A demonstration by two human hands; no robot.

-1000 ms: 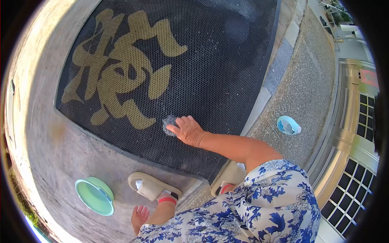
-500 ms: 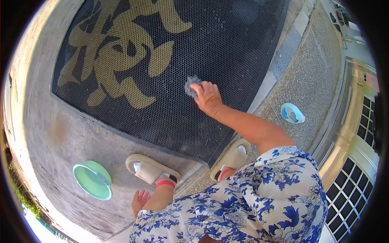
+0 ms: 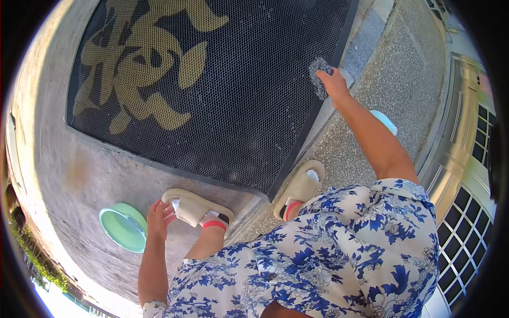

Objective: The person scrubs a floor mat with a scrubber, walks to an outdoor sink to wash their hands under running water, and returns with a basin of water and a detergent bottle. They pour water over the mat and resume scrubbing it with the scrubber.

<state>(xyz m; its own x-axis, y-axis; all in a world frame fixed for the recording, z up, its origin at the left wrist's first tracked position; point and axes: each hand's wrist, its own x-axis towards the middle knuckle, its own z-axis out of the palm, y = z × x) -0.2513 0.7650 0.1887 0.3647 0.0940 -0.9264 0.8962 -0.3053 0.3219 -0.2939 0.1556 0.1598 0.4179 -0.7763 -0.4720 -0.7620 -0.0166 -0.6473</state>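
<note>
My right hand [image 3: 335,88] is closed on a fuzzy grey scouring pad [image 3: 319,71] at the right edge of the black mat [image 3: 249,114]. Whether the pad presses on the mat or hovers just over it, I cannot tell. The mat has a fine honeycomb surface and large gold characters [image 3: 143,74] toward its left side. My left hand [image 3: 160,217] holds nothing, its fingers apart, between the green basin [image 3: 104,232] and the beige slipper on my left foot [image 3: 193,208].
A light blue bowl [image 3: 386,121] stands on the pebbled paving [image 3: 408,79], partly hidden by my right forearm. My other slipper [image 3: 303,183] is near the mat's lower right corner. A building front with gridded windows [image 3: 460,233] rises at the right.
My right hand has moved right and away from me across the mat with the scouring pad. The left hand has come forward beside the green basin. The view has shifted slightly.
</note>
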